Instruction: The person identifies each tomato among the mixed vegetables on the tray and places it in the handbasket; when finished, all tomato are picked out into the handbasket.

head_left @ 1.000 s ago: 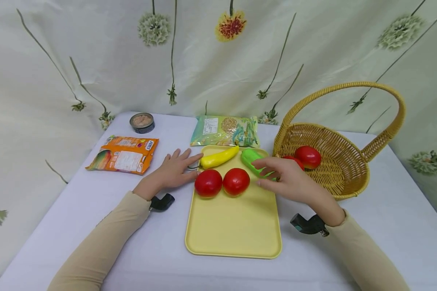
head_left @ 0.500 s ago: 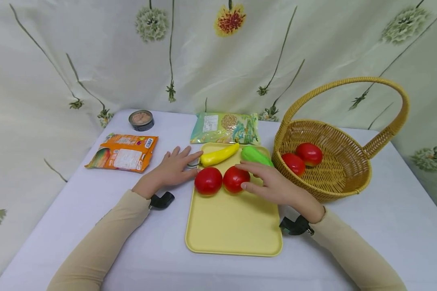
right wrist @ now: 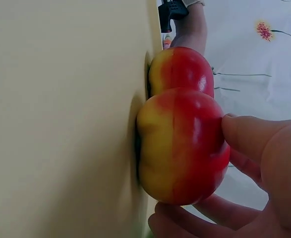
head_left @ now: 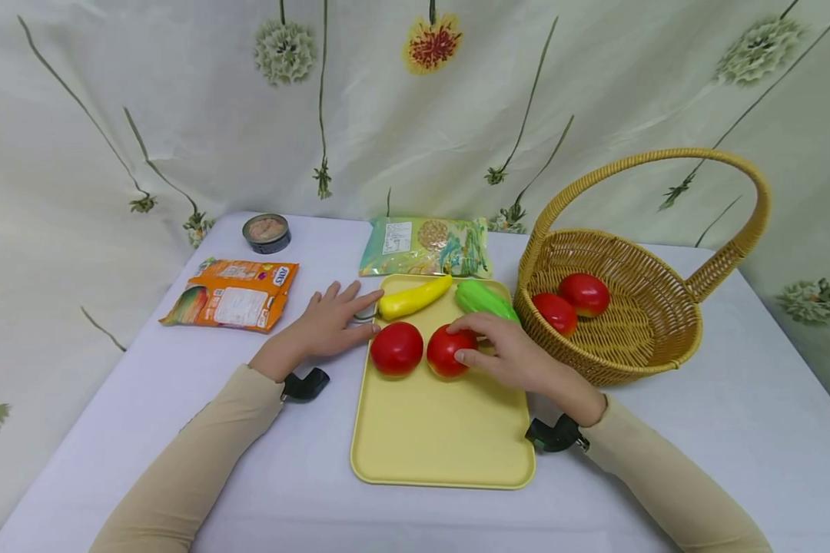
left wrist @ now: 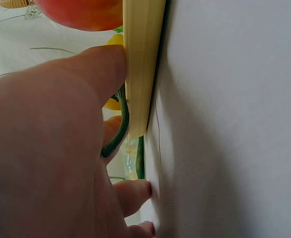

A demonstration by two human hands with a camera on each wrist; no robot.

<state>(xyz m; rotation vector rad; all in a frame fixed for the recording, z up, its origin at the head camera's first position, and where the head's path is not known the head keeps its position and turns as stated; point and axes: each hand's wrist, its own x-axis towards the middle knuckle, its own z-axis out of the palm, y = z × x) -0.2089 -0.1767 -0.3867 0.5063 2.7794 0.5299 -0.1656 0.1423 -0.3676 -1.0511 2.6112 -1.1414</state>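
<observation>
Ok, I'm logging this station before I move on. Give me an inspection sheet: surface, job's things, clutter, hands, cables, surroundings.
Surface: white cloth over the table.
Job's things: tray with left fruit, right fruit, yellow pepper and green pepper; basket to its right, with near fruit and far fruit, both red.
Clutter: orange packet and can, left of the tray; green packet behind it.
Left hand: fingers spread, thumb at the tray's edge, holding nothing.
Right hand: thumb and fingers round right fruit.
Cables: nothing seen.
Surroundings: flower-print backdrop behind the table.
</observation>
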